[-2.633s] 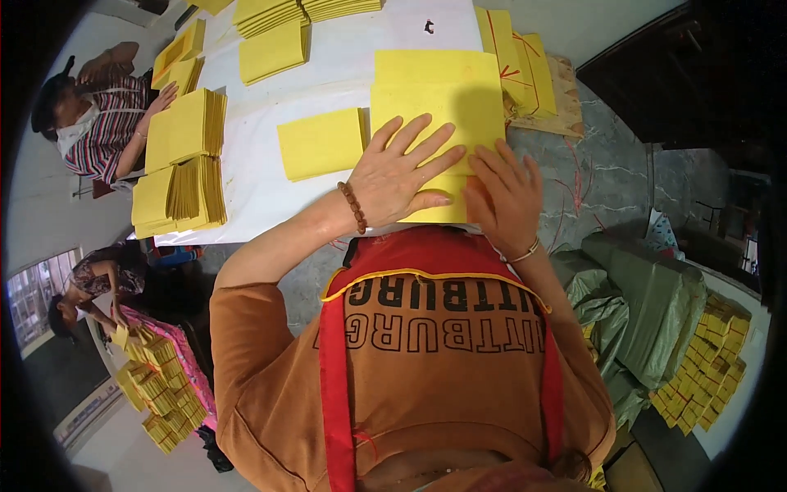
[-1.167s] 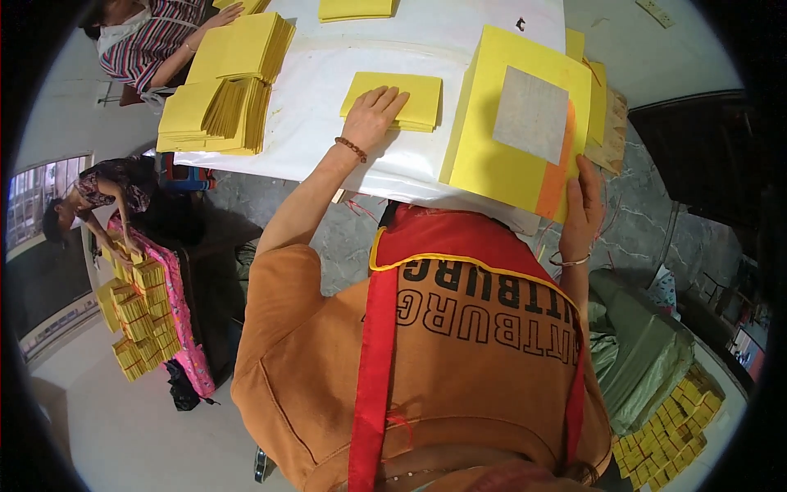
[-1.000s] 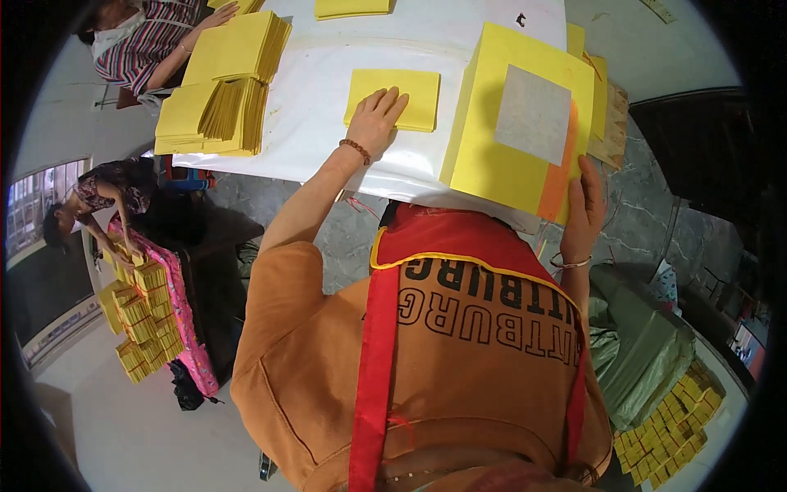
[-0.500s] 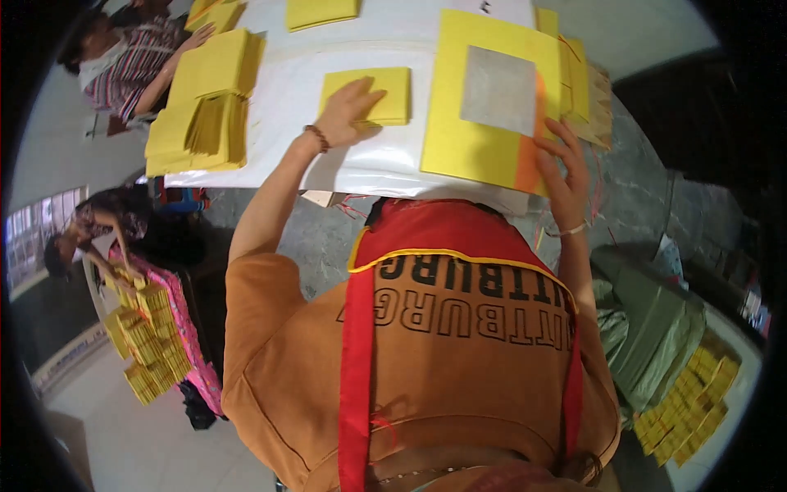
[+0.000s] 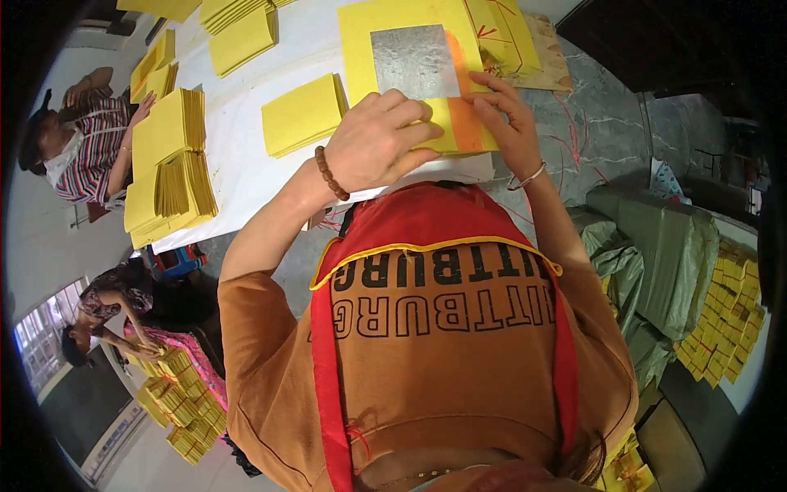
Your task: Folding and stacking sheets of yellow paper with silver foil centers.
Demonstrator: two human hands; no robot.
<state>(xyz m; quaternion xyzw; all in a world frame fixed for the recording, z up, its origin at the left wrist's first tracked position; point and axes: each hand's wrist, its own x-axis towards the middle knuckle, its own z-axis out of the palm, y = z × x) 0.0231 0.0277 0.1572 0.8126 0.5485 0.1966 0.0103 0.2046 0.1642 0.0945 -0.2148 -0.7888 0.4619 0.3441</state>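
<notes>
A large yellow paper sheet [image 5: 354, 45] lies at the near right part of the white table, with a silver-grey square [image 5: 412, 61] and an orange strip [image 5: 466, 123] on it. Its near edge is turned up, the fold overlapping the lower part of the square. My left hand [image 5: 381, 141], fingers bent, presses the folded edge from the left. At the right end of the fold, by the orange strip, the fingers of my right hand [image 5: 507, 123] close on the edge. Left of the sheet sits a small stack of folded yellow paper [image 5: 302, 115], touched by neither hand.
Yellow paper stacks [image 5: 168, 164] line the table's left side, where a person in a striped top [image 5: 90, 164] rests a hand. More stacks [image 5: 242, 41] stand at the far side. A yellow bundle [image 5: 508, 37] lies beyond the sheet's right edge. Green-covered piles [image 5: 648, 246] stand at right.
My left hand has left the small folded stack and come right onto the large sheet. The sheet's near edge, flat before, is now folded up. My right hand stays at its right side.
</notes>
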